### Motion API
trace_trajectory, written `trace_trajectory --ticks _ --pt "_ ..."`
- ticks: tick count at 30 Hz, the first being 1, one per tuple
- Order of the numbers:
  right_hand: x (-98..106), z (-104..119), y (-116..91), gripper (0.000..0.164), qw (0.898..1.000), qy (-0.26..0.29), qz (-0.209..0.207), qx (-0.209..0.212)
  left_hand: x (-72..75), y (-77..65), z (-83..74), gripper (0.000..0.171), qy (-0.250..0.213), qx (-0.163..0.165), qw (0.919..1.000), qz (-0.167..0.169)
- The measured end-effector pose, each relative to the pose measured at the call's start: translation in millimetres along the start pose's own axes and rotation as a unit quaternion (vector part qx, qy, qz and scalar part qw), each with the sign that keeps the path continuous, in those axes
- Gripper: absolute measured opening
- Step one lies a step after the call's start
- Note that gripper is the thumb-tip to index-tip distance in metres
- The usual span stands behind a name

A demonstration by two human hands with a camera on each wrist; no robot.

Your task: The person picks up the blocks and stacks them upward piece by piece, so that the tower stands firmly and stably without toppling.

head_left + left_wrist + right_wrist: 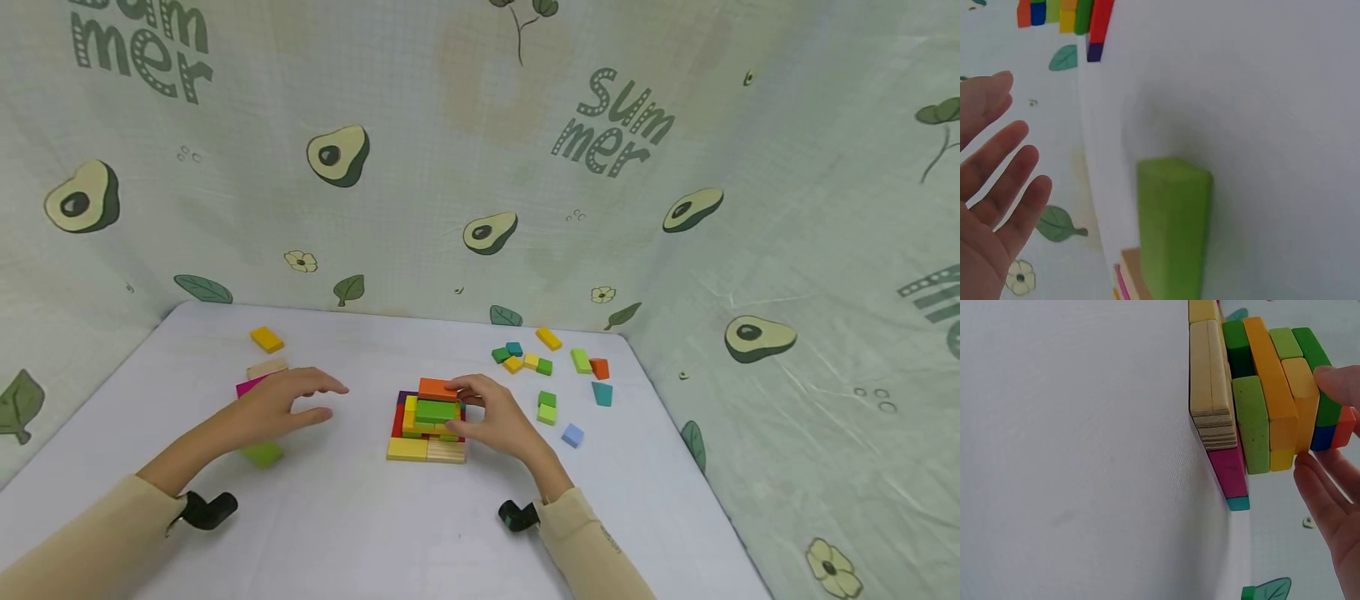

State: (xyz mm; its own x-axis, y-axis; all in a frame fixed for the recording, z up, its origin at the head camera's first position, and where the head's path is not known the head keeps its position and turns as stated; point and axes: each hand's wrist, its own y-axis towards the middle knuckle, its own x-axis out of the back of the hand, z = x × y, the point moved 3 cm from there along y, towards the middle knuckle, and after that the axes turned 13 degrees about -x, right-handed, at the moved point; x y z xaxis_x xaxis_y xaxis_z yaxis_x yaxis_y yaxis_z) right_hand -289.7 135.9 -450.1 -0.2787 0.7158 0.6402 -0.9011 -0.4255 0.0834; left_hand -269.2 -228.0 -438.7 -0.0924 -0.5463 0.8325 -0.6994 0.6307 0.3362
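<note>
Right hand (491, 417) pinches the upper tower (424, 427), its long green block (436, 412) running sideways; left hand (279, 408) spread.

Left fingers (1018, 164) spread in the air — right fingers (1319, 497) bent.

The right hand (1332, 509) reaches round layered coloured blocks (1269, 375) on the white bench (1085, 456), thumb over a dark green block (1330, 412); fingertip contact is hard to judge.
</note>
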Motion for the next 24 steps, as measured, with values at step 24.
trace_trajectory --ticks 24 --pt "-2 -1 2 0.057 1.0 0.004 0.005 -0.008 21.1 -94.9 40.7 0.038 -0.052 0.025 0.9944 0.089"
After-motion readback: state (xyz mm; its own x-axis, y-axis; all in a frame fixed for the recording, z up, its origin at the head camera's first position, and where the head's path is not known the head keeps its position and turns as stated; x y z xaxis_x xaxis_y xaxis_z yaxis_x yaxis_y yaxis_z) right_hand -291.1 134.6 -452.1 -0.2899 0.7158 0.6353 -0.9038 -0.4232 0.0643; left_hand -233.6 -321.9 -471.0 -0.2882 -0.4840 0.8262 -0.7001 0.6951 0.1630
